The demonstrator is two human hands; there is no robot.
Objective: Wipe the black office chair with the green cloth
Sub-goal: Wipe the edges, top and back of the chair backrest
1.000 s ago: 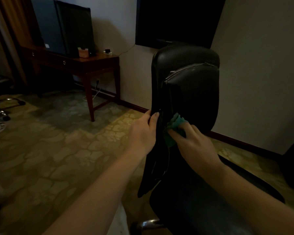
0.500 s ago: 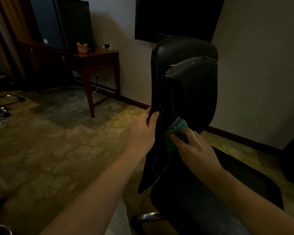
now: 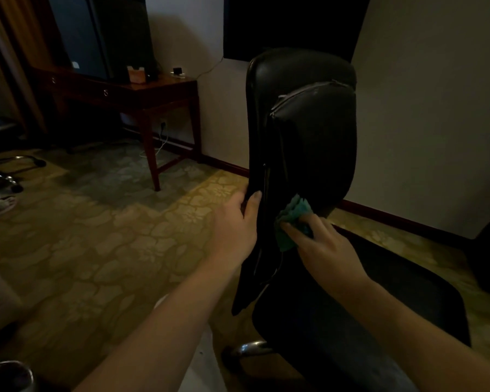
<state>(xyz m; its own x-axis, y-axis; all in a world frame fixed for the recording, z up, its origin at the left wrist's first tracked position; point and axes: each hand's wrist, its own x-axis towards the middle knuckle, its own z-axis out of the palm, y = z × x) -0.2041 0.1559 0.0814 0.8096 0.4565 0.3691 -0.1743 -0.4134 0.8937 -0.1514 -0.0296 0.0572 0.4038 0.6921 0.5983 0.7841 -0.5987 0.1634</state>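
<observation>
Should the left hand (image 3: 232,222) (fingers curled round its nine-o'clock edge) slip, the black office chair (image 3: 309,137) could swivel off the green cloth (image 3: 293,216) pinched by the right hand (image 3: 323,247).

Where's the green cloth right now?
Head view, right of centre: the right hand holds the green cloth against the lower backrest of the black office chair, beside the left hand.

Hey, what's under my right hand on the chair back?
The green cloth, held by your right hand against the lower backrest of the black office chair. Your fingers cover part of the cloth, and the chair surface beneath it is hidden.
</observation>
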